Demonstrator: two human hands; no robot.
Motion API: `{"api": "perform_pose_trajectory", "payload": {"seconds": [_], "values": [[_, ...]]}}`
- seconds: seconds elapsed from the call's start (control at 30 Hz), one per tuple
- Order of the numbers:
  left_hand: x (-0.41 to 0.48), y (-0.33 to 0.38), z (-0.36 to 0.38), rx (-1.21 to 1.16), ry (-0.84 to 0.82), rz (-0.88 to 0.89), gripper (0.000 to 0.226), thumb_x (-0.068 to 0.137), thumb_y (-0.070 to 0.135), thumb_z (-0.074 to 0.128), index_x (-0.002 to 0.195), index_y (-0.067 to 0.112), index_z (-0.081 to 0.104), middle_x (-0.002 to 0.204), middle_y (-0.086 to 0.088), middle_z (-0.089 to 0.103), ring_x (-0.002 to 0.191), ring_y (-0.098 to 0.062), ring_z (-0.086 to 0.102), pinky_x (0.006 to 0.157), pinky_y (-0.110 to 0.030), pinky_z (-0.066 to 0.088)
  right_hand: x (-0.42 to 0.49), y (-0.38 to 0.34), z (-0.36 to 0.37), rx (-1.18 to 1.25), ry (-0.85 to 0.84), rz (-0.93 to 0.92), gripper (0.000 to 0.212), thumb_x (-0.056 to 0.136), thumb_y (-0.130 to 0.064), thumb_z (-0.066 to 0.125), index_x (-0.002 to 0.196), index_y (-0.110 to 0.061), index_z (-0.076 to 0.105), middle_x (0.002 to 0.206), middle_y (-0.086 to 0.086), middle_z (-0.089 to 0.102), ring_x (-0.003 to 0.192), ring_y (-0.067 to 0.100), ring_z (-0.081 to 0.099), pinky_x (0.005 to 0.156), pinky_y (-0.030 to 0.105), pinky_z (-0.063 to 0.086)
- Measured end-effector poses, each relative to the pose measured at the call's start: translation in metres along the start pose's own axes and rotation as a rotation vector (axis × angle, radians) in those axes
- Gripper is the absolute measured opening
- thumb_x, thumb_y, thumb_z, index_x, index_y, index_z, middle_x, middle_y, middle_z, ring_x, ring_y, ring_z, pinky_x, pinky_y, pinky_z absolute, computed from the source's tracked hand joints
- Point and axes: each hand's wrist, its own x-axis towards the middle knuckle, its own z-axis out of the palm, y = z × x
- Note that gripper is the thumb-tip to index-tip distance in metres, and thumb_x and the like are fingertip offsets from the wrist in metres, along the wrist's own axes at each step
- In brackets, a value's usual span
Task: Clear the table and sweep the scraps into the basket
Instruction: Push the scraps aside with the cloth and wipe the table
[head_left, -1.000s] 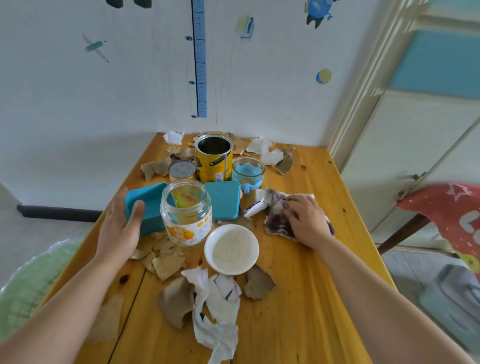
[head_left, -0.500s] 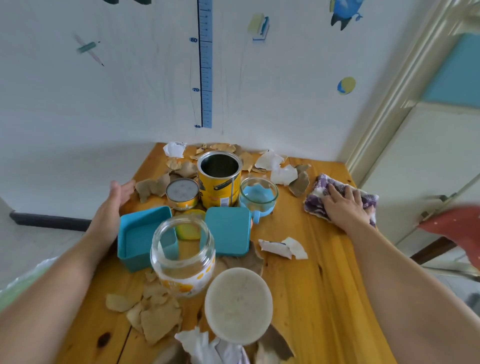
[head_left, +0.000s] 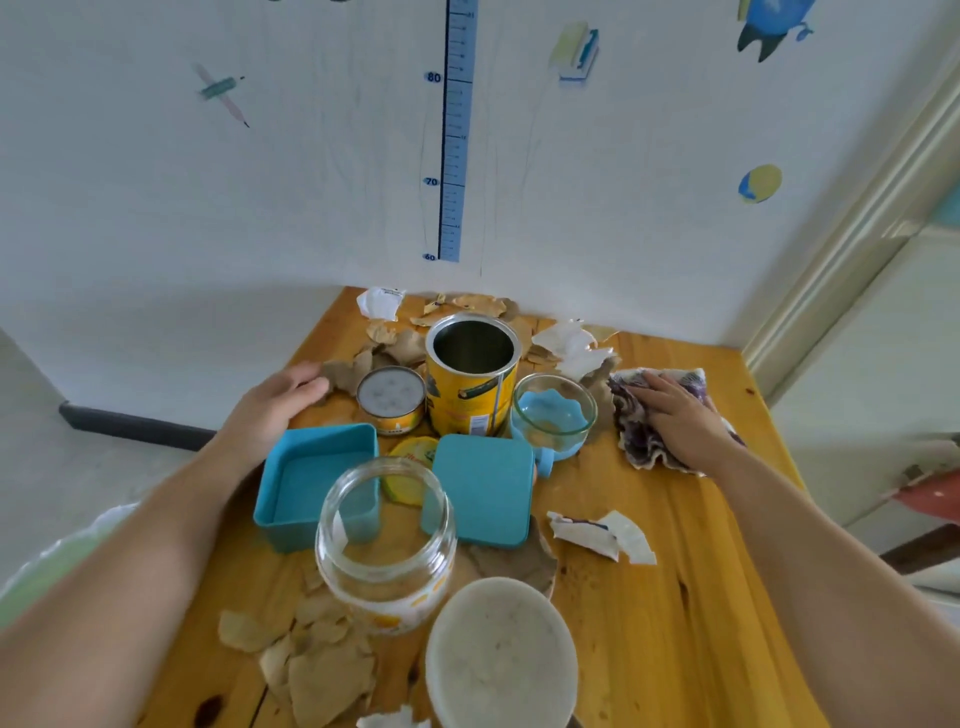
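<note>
Pressing flat on a crumpled purple-and-white cloth (head_left: 636, 441), the right hand (head_left: 678, 421) lies palm down with its fingers straight and spread, near the far right corner of the wooden desk (head_left: 654, 634). It grips nothing and only bears on the cloth. Across from it the left hand (head_left: 283, 402) is likewise open, fingers straight and together. Its tips touch a brown scrap (head_left: 345, 371) by the desk's far left edge, just behind a teal box (head_left: 311, 483).

Between the hands stands a cluster. An open yellow can (head_left: 470, 387) is upright, with a low tin (head_left: 389, 402) just beside it on the left. A glass cup (head_left: 553, 410) with something blue inside stands just to its right. Nearer the person a teal lid (head_left: 480, 493) lies flat beside the box, with a yellow cap (head_left: 408, 460) between them. A clear glass jar (head_left: 384, 545) stands upright in front of both. A white bowl (head_left: 501, 660) sits nearest of all, just beside the jar.

The scraps lie in patches. Brown torn pieces (head_left: 467, 306) are heaped along the wall behind the can, and white pieces (head_left: 571, 345) lie between can and cloth. A white torn piece (head_left: 605, 532) lies alone on bare wood to the right of the lid. A brown pile (head_left: 322, 675) is at the near left, below the jar. Off the desk's left edge a greenish shape (head_left: 31, 577) shows under pale plastic, too blurred to say whether it is the basket.
</note>
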Motion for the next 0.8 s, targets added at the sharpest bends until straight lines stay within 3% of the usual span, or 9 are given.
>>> {"api": "perform_pose_trajectory", "payload": {"seconds": [0.17, 0.3, 0.37, 0.47, 0.57, 0.63, 0.7, 0.8], "values": [[-0.003, 0.000, 0.000, -0.024, 0.011, -0.027, 0.043, 0.092, 0.048, 0.039, 0.130, 0.030, 0.046, 0.133, -0.002, 0.048, 0.117, -0.026, 0.049, 0.106, -0.047, 0.036, -0.035, -0.017, 0.006, 0.028, 0.036, -0.099, 0.049, 0.087, -0.005, 0.042, 0.128, -0.031, 0.052, 0.146, -0.006, 0.037, 0.136, 0.020, 0.026, 0.112, 0.047, 0.018], [-0.004, 0.001, 0.002, -0.032, 0.026, -0.020, 0.041, 0.092, 0.047, 0.039, 0.129, 0.030, 0.046, 0.132, -0.003, 0.049, 0.118, -0.025, 0.049, 0.106, -0.045, 0.035, -0.055, -0.025, 0.010, 0.113, 0.163, -0.127, 0.045, 0.085, 0.004, 0.043, 0.118, -0.019, 0.062, 0.133, 0.001, 0.051, 0.127, 0.024, 0.038, 0.107, 0.040, 0.029], [-0.001, 0.002, 0.003, -0.029, 0.051, -0.007, 0.042, 0.093, 0.047, 0.038, 0.129, 0.028, 0.047, 0.133, -0.004, 0.049, 0.117, -0.026, 0.049, 0.106, -0.044, 0.035, -0.052, -0.015, 0.007, 0.256, 0.289, -0.003, 0.044, 0.086, 0.005, 0.041, 0.111, -0.022, 0.065, 0.120, 0.002, 0.057, 0.118, 0.026, 0.048, 0.095, 0.038, 0.040], [0.010, 0.005, 0.000, -0.075, 0.107, -0.023, 0.051, 0.091, 0.055, 0.033, 0.132, 0.026, 0.045, 0.132, -0.002, 0.049, 0.117, -0.027, 0.050, 0.103, -0.043, 0.037, -0.022, 0.016, -0.008, 0.529, 0.498, 0.317, 0.052, 0.076, -0.013, 0.033, 0.104, -0.048, 0.060, 0.108, 0.009, 0.064, 0.099, 0.039, 0.061, 0.077, 0.047, 0.051], [0.029, 0.006, -0.004, -0.124, 0.135, -0.044, 0.066, 0.081, 0.073, 0.025, 0.131, 0.035, 0.047, 0.133, 0.005, 0.050, 0.119, -0.025, 0.049, 0.104, -0.045, 0.036, 0.012, 0.039, -0.016, 0.424, 0.465, 0.459, 0.060, 0.074, -0.015, 0.030, 0.120, -0.047, 0.052, 0.122, 0.013, 0.057, 0.113, 0.040, 0.051, 0.092, 0.052, 0.045], [0.046, 0.005, -0.002, -0.161, 0.172, -0.033, 0.063, 0.085, 0.070, 0.019, 0.127, 0.035, 0.050, 0.134, 0.003, 0.051, 0.120, -0.023, 0.049, 0.105, -0.046, 0.034, 0.033, 0.038, -0.015, 0.275, 0.369, 0.476, 0.056, 0.080, -0.015, 0.033, 0.126, -0.043, 0.048, 0.133, 0.013, 0.050, 0.123, 0.037, 0.040, 0.104, 0.051, 0.035], [0.059, 0.003, 0.003, -0.128, 0.213, 0.005, 0.060, 0.090, 0.063, 0.016, 0.128, 0.032, 0.049, 0.136, 0.002, 0.050, 0.123, -0.021, 0.046, 0.106, -0.043, 0.032, 0.054, 0.031, -0.017, 0.185, 0.308, 0.377, 0.054, 0.084, -0.012, 0.036, 0.131, -0.036, 0.047, 0.138, 0.014, 0.047, 0.129, 0.036, 0.034, 0.108, 0.051, 0.030], [0.066, 0.001, 0.009, 0.010, 0.224, 0.041, 0.057, 0.091, 0.061, 0.020, 0.133, 0.031, 0.044, 0.138, 0.000, 0.048, 0.125, -0.023, 0.044, 0.105, -0.042, 0.030, 0.088, 0.013, -0.015, 0.185, 0.269, 0.188, 0.051, 0.087, -0.008, 0.040, 0.132, -0.029, 0.049, 0.137, 0.010, 0.050, 0.128, 0.034, 0.037, 0.105, 0.045, 0.035]]}}
